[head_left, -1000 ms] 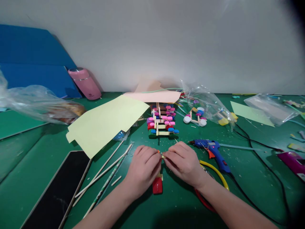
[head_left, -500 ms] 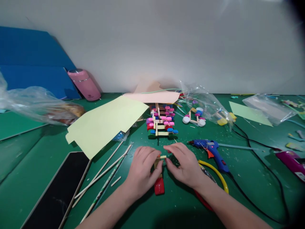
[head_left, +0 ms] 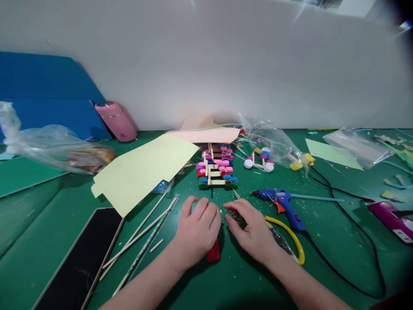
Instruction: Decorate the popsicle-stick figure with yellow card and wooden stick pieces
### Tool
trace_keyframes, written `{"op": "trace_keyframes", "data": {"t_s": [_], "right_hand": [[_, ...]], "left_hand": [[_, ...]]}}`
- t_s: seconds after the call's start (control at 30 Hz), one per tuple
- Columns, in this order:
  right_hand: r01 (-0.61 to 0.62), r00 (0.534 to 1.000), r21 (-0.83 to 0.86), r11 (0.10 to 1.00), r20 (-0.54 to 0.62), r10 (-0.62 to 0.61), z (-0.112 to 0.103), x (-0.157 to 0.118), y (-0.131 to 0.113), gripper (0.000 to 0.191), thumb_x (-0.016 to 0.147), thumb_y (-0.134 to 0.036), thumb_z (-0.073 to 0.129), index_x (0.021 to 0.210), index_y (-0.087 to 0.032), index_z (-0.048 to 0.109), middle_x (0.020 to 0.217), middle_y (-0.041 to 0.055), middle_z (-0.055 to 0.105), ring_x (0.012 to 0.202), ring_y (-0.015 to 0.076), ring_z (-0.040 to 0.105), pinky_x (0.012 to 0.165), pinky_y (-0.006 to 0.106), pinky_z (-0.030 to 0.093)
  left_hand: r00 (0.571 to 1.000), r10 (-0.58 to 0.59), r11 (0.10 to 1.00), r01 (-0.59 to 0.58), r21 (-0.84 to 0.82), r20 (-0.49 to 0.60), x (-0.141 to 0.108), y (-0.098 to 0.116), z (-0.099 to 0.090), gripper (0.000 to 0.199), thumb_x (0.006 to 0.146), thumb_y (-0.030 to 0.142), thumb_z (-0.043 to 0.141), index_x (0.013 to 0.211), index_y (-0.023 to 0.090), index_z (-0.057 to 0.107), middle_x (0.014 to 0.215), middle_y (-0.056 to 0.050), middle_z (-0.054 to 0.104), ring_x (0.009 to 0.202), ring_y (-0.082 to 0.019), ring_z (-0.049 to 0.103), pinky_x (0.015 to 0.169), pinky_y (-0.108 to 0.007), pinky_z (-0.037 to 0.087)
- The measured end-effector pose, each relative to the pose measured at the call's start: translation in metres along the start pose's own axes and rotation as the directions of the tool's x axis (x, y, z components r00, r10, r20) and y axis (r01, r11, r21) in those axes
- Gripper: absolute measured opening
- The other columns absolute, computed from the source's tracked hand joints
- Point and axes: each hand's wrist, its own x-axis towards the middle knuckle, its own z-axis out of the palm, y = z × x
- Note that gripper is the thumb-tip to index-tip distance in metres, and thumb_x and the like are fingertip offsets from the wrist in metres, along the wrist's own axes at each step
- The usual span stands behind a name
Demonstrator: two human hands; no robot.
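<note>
My left hand [head_left: 198, 226] is closed over a small piece, most of it hidden under the fingers; a pale tip shows at its right side. A red block [head_left: 213, 252] sticks out below that hand on the green table [head_left: 238, 288]. Just to the right, my right hand [head_left: 251, 230] has its thumb and fingers curved and apart, with nothing visible between them. Beyond both hands stands a row of small stick models [head_left: 217, 168] with pink, blue and red parts.
A blue glue gun [head_left: 287, 209] and yellow-handled pliers [head_left: 295, 239] lie at the right. Thin sticks [head_left: 138, 234], a black phone-like slab [head_left: 80, 258] and pale green paper [head_left: 145, 168] are at the left. A pink bottle [head_left: 118, 122] leans at the back.
My left hand has turned over the small piece, covering more of it and the upper part of the red block. The view has shifted slightly.
</note>
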Motion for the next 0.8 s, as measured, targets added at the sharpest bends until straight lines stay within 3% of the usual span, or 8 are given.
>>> {"op": "trace_keyframes", "data": {"t_s": [0.13,0.5,0.63,0.8], "right_hand": [[-0.044,0.999,0.053,0.998,0.022,0.043,0.006,0.000,-0.001,0.022,0.079,-0.013,0.049,0.099,-0.019,0.055,0.086,0.0053,0.058,0.070,0.0153,0.055,0.064,0.028,0.049],[-0.110,0.993,0.104,0.988,0.048,0.106,0.009,-0.003,-0.002,0.020,0.080,-0.012,0.049,0.097,-0.018,0.056,0.086,0.0045,0.057,0.071,0.0145,0.053,0.065,0.027,0.046],[-0.137,0.990,0.109,0.984,0.047,0.133,0.005,-0.004,0.000,0.020,0.080,-0.014,0.049,0.099,-0.018,0.056,0.087,0.0042,0.056,0.073,0.0144,0.053,0.067,0.027,0.045],[-0.185,0.983,0.116,0.976,0.038,0.181,-0.002,-0.010,0.003,0.020,0.082,-0.016,0.047,0.100,-0.020,0.054,0.087,0.0033,0.054,0.071,0.0136,0.053,0.066,0.026,0.046]], "left_hand": [[1.000,0.005,1.000,-0.005,0.025,-0.008,0.002,0.003,0.000,0.021,0.080,0.007,0.043,0.074,0.012,0.062,0.070,-0.008,0.063,0.077,-0.023,0.054,0.076,-0.042,0.038],[1.000,-0.028,0.999,0.028,-0.035,-0.013,-0.002,0.002,0.007,0.019,0.081,0.009,0.044,0.073,0.012,0.061,0.070,-0.007,0.063,0.075,-0.023,0.054,0.076,-0.042,0.038],[0.995,-0.103,0.993,0.103,-0.049,0.000,-0.004,0.001,0.005,0.013,0.081,0.015,0.050,0.086,0.011,0.061,0.078,-0.007,0.065,0.080,-0.023,0.055,0.076,-0.042,0.037],[0.965,-0.250,0.942,0.261,-0.209,0.080,-0.011,-0.003,-0.007,0.025,0.079,0.025,0.054,0.098,0.010,0.058,0.086,-0.010,0.064,0.083,-0.024,0.054,0.076,-0.040,0.039]]}}
